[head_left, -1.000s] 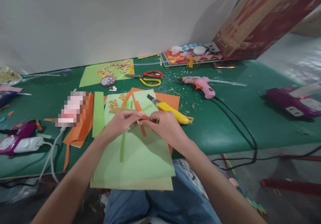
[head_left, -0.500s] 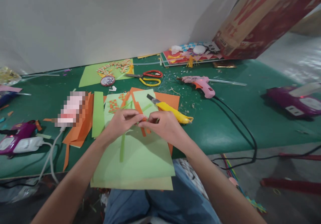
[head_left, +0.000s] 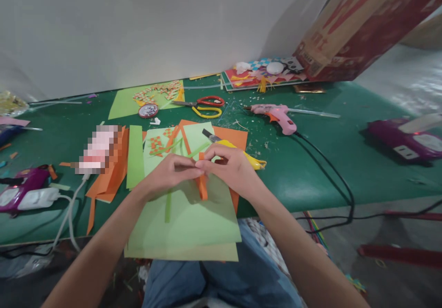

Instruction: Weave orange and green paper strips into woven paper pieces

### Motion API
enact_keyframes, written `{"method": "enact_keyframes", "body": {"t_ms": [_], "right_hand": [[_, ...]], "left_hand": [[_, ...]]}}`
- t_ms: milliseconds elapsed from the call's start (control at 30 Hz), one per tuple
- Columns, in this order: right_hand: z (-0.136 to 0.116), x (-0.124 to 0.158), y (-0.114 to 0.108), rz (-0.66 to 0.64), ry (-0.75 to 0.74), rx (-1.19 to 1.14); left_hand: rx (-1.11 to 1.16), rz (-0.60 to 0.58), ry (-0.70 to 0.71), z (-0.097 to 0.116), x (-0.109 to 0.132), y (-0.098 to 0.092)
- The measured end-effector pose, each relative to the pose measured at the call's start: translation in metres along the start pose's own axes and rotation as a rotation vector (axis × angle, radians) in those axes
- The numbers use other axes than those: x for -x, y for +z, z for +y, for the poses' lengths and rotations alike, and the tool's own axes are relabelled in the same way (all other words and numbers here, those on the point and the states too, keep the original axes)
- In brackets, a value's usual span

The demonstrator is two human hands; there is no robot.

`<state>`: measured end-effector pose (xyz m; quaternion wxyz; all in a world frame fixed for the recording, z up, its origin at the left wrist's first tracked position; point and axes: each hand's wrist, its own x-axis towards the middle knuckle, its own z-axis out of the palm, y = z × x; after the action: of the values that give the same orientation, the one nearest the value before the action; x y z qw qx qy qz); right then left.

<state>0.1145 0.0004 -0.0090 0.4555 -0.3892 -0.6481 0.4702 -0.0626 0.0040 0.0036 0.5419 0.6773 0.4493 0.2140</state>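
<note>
At the centre of the frame, the left hand (head_left: 172, 171) and right hand (head_left: 230, 164) pinch an orange paper strip (head_left: 203, 187), bent round at its lower end, above the pale green sheet (head_left: 189, 227). Done well, this wants light, even fingers, aligned edges, and knuckles clear of the yellow cutter (head_left: 254, 161) just beyond.

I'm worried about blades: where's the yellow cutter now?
In the head view, the yellow cutter lies beyond the right hand, partly hidden by it, its tip over the pale green paper.
</note>
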Motion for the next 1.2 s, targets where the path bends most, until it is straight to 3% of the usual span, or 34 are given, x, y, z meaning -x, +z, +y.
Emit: {"method": "enact_keyframes", "body": {"t_ms": [167,433,867,1200], "right_hand": [[-0.0008,0.0022,-0.0025,-0.104,0.073,-0.303],[0.0003,0.0019,-0.0019,-0.110,0.091,-0.396],[-0.0005,0.0010,-0.0007,-0.094,0.087,-0.386],[-0.0039,0.0007,-0.0012,-0.052,0.052,-0.175]], "left_hand": [[0.108,-0.143,0.056,0.0006,-0.0007,-0.0056],[0.151,-0.139,0.077,-0.0035,-0.0006,-0.0052],[0.165,-0.176,0.077,-0.0015,-0.0011,-0.0043],[0.240,-0.192,0.043,-0.0027,-0.0021,-0.0036]]}}
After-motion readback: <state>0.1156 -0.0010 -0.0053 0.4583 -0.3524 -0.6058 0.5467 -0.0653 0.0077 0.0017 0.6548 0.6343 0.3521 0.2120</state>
